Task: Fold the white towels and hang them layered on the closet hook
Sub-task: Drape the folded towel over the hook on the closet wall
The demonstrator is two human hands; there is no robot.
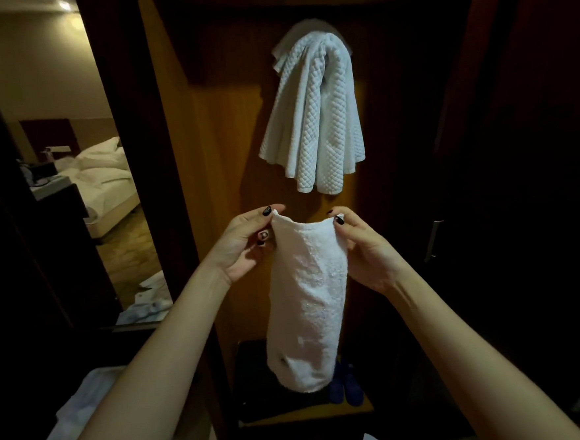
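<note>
Both hands, left hand (245, 240) and right hand (362, 245), pinch the folded towel (307, 297) by its top corners; it hangs vertically, directly below the hung towel (312, 115).

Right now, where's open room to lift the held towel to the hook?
Free: bare panel left of the hung towel; the gap between its hem and the held towel, pinched by left hand and right hand. Crowded: the hook, hidden under the hung towel.

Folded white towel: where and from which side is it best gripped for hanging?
Probably its two top corners, one from each side, as the left hand and right hand pinch now. The folded towel hangs long and limp; a top-edge grip keeps it flat below the quilted towel.
</note>
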